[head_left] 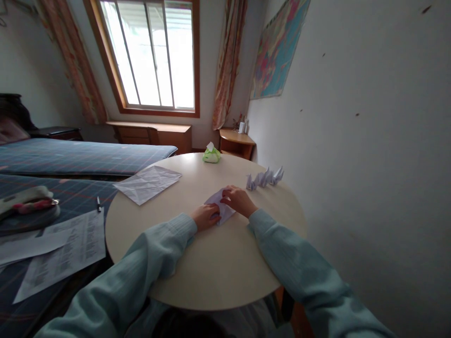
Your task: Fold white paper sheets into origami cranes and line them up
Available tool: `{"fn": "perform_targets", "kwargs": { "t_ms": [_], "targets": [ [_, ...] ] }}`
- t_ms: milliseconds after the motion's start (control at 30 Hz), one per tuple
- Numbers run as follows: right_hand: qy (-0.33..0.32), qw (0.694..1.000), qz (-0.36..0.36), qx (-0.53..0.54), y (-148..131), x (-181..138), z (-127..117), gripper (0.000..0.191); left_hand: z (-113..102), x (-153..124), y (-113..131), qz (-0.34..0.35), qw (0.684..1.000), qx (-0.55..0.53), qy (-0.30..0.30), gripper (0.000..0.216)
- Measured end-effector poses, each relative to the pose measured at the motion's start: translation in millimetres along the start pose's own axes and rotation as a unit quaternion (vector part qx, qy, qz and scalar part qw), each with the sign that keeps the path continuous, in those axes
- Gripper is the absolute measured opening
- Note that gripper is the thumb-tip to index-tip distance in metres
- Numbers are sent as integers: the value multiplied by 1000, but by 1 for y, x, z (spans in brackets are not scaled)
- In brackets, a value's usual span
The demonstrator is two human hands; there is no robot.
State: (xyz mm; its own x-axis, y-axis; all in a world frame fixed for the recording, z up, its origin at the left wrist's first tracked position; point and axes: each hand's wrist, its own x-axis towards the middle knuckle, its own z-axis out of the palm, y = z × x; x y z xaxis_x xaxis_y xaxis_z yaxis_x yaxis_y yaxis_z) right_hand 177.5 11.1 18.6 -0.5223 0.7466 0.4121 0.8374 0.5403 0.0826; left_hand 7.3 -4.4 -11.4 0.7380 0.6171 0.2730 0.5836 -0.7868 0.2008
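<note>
1. Pale blue-green sleeves (158,249) fill the bottom of the head view and reach forward over a round, cream-coloured table (211,272).
2. Both hands meet near the middle of the table on a small folded paper (226,213), white with a faint lilac cast, which lies flat on the tabletop.
3. The left hand (206,217) rests on the paper's near left part with its fingers bent down onto it.
4. The right hand (239,199) covers the far right part, its fingertips curled over the upper edge.
5. The two hands are close together, almost touching. Whether they pinch the paper or only press on it cannot be told from this view.
6. A row of small paper figures (265,178) stands just beyond the right hand, near the table's right edge.
7. A large creased sheet (148,184) lies on the left of the table, well apart from the hands.
8. A green tissue pack (212,154) sits at the far edge.
9. Left of the table is a bed (88,157) with a blue checked cover. On it lie printed sheets (63,253) and a pen (98,204).
10. A window (155,51) lights the back wall, and a map (278,47) hangs on the right wall.
</note>
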Motion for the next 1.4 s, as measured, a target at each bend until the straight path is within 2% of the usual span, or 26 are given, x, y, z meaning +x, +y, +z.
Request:
{"fn": "perform_targets", "kwargs": {
  "t_ms": [100, 300, 467, 567, 667, 767, 867, 1000, 1100, 1167, 1233, 1300, 1400],
  "targets": [
    [-13, 1000, -6, -11, -6, 1, 3, 12, 0, -1, 1, -3, 1000, -2, -11, 14],
    [-73, 996, 20, -44, -9, 0, 7, 8, 5, -2, 2, -58, 998, -9, -5, 21],
    [-83, 995, 23, -47, -12, -1, 7, 9, 11, -2, -4, 2, 999, 11, 45, 27],
    [-94, 994, 37, -43, -15, -1, 6, 10, 16, -2, -9, 21, 997, 37, 71, 21],
    [-92, 993, 63, -40, -17, -1, 6, 11, 20, -2, -11, 35, 996, 12, 76, 16],
    [-61, 996, 70, -16, -14, -2, 9, 14, 22, -2, -10, 28, 998, -20, 61, 14],
    [-8, 998, 34, 46, -8, -3, 12, 22, 18, -3, -6, -14, 999, -21, 40, 20],
    [92, 982, -9, 163, 0, -4, 16, 46, 7, -3, -3, -47, 998, -8, 29, 27],
    [140, 958, 32, 248, 3, -4, 24, 68, 4, -4, -4, -40, 999, -14, 29, 26],
    [142, 947, 66, 279, 4, -3, 33, 77, 5, -5, -6, -28, 999, -27, 38, 25],
    [94, 949, 90, 286, 6, -3, 43, 72, 6, -5, -8, -13, 998, -41, 49, 24],
    [36, 953, 95, 285, 7, -2, 50, 56, 8, -6, -10, 0, 997, -52, 59, 23],
    [11, 958, 84, 272, 7, -1, 54, 36, 9, -6, -11, 6, 995, -64, 71, 21]
  ]
}}
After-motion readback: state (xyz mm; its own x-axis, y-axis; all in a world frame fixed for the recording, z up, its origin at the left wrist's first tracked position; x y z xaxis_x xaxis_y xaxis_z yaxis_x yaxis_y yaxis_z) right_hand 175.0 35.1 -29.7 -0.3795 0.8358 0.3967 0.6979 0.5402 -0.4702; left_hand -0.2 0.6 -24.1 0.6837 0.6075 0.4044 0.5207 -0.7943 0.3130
